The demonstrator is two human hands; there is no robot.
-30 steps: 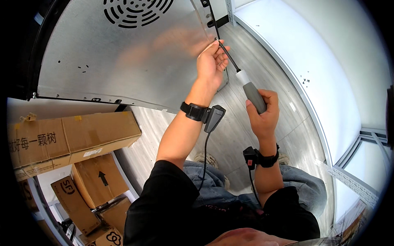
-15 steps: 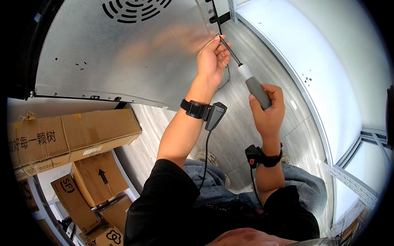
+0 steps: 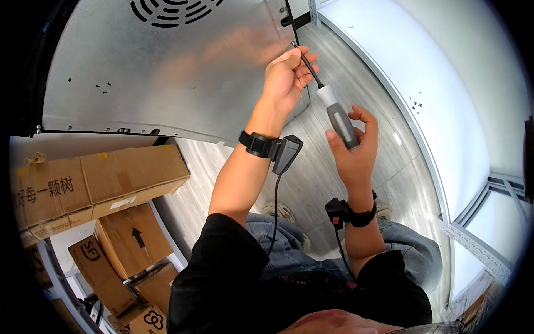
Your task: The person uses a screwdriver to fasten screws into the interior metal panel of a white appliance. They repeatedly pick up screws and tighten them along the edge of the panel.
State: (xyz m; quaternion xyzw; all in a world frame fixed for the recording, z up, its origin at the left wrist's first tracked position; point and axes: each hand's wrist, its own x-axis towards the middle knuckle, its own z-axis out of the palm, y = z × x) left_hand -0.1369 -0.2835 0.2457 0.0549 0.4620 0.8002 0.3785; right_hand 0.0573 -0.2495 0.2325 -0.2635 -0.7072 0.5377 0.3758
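A grey-handled screwdriver (image 3: 340, 121) with a white collar (image 3: 325, 96) slants between the person's two hands, its dark shaft (image 3: 312, 72) pointing up and left to the edge of a bare metal panel (image 3: 139, 83). The left hand (image 3: 282, 80) pinches the shaft near its tip between thumb and forefinger, the other fingers loosely curled beside it. The tip lies at a small screw (image 3: 293, 43) by the panel's right edge; whether it is seated there is too small to tell. The right hand (image 3: 356, 153) is loosely open about the butt of the handle, forefinger lifted clear and thumb spread to the left; whether the partly hidden fingers press on the handle cannot be told. Each wrist wears a black strap with a small cabled device. Slotted vent openings (image 3: 175, 11) pierce the panel at the top. To the right, a white shelf (image 3: 445, 150) carries a scatter of small dark pieces (image 3: 416, 104). At lower left, a long cardboard box (image 3: 128, 175) lies above several smaller cartons (image 3: 125, 234). Pale wood-patterned floor (image 3: 317, 178) shows beneath the hands.
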